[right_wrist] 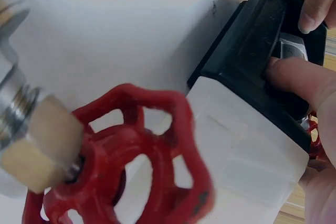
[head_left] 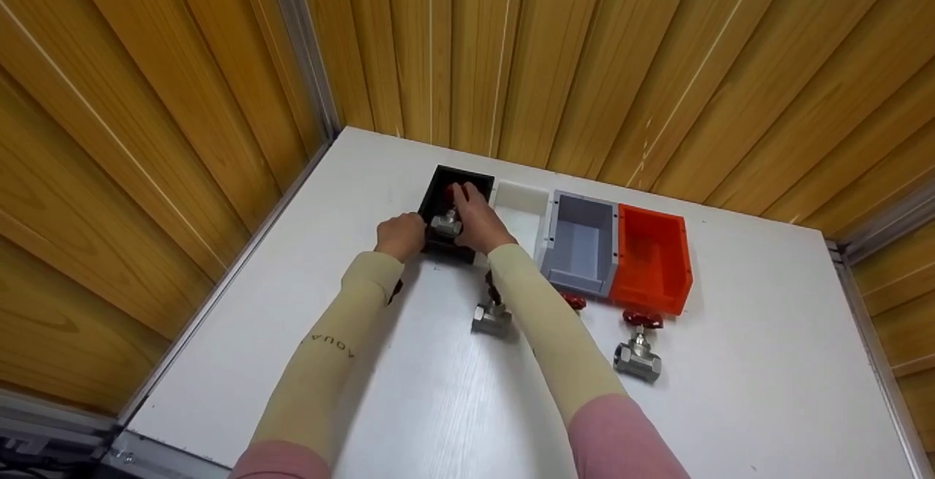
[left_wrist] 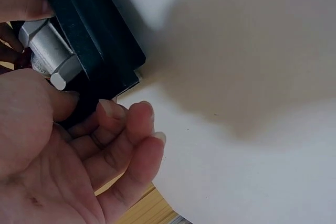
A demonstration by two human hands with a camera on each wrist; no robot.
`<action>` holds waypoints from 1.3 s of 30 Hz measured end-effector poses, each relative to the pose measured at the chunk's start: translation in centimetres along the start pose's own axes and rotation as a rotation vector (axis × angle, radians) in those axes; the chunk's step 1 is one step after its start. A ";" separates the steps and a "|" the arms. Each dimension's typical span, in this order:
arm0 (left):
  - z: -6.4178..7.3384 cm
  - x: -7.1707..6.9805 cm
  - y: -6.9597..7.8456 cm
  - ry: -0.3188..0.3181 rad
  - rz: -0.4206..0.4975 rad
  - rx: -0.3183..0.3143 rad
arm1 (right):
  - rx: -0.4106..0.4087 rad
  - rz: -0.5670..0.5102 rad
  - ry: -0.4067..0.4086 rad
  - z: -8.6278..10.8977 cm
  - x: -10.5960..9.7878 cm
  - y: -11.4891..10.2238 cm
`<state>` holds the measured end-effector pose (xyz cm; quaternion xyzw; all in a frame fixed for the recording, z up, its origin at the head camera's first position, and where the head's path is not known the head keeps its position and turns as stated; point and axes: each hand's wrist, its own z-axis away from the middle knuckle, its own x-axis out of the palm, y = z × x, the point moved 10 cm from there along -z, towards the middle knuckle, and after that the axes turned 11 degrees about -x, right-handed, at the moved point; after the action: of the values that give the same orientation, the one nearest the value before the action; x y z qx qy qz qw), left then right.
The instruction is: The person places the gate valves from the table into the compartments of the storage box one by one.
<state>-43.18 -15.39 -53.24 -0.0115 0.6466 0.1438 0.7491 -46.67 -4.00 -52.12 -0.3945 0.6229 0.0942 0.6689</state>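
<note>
Inside the black bin point(head_left: 453, 250), a right hand point(head_left: 478, 223) grips a red-wheeled valve point(head_left: 445, 225) as the left hand point(head_left: 401, 236) pinches the bin's left side, a brace likely to help avoid knocks.

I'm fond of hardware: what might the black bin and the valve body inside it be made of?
The black bin looks like satin moulded plastic, given its smooth, dark walls. The valve body appears bare silvery metal, judging by its dull sheen; which metal is unclear.
</note>
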 end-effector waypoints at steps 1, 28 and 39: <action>0.1 0.0 0.0 0.001 0.000 0.002 | -0.001 0.003 -0.006 0.0 0.2 0.0; -0.1 0.3 0.2 -0.015 -0.033 0.014 | -0.102 0.180 0.040 -1.0 0.8 -0.8; 0.1 -0.2 0.3 0.029 -0.025 0.022 | -0.114 0.263 0.086 -1.2 0.5 -1.4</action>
<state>-43.17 -15.17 -52.99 -0.0137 0.6588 0.1270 0.7414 -46.65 -5.91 -51.92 -0.3506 0.6908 0.1995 0.6000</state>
